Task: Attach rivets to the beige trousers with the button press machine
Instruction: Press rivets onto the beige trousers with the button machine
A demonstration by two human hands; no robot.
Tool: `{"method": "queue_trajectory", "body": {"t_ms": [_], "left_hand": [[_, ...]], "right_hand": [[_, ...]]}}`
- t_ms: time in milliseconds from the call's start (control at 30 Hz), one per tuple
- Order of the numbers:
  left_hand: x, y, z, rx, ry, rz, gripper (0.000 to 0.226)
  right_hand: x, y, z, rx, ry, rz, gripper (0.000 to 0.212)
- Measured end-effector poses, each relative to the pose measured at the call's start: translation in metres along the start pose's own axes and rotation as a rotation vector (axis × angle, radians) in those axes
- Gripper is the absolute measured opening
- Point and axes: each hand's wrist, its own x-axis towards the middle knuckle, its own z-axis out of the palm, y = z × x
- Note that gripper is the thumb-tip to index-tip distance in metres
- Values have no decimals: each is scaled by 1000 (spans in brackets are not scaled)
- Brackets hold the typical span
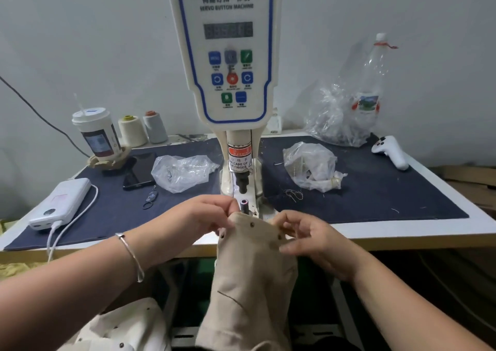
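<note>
The beige trousers [249, 278] hang off the table's front edge, their top edge held just in front of the button press machine [226, 52]. Three dark rivets show along that edge, one of them the middle rivet [251, 225]. My left hand [198, 216] pinches the trousers' upper left corner beside the machine's lower die [243, 205]. My right hand [316, 240] pinches the upper right corner, fingers curled over the cloth. The upper punch [243, 183] stands raised above the die, with nothing between them.
Clear bags of parts lie left [182, 172] and right [312, 166] of the machine on a dark mat [375, 189]. A power bank [60, 203], phone [139, 172], cup [95, 132], thread cones [132, 130], bottle [371, 87] and white controller [390, 150] stand around. More pale cloth [120, 329] lies below.
</note>
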Motion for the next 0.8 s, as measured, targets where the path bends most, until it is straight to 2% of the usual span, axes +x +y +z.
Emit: {"method": "queue_trajectory", "body": {"t_ms": [67, 133, 167, 267, 367, 433, 533, 600, 633, 700, 800], "left_hand": [[-6, 15, 9, -48, 1, 19, 2], [-13, 26, 11, -108, 1, 21, 3], [-17, 30, 10, -137, -7, 24, 4], [-29, 39, -4, -178, -33, 24, 5], [-44, 38, -28, -142, -4, -37, 20], [-56, 33, -44, -10, 38, -68, 22], [-68, 19, -61, 255, 130, -210, 4], [-69, 8, -64, 482, 207, -351, 13], [-68, 4, -63, 580, 267, -359, 17], [-64, 6, -45, 618, 357, -245, 27], [-57, 11, -3, 469, 158, -121, 26]], "right_hand": [[-8, 11, 8, -120, 10, 57, 51], [-11, 23, 19, -221, -15, 128, 60], [-11, 29, 25, -263, -33, 159, 58], [-14, 40, 37, -299, -67, 250, 31], [-21, 34, 35, -170, -33, 259, 18], [-25, 19, 28, -77, 7, 219, 17], [-25, -8, 27, -25, 30, 156, 15], [-21, -23, 34, -41, -9, 141, 4], [-18, -29, 40, -60, -44, 143, 3], [-10, -40, 53, -117, -105, 156, 8], [4, -53, 68, -180, -125, 149, 13]]}}
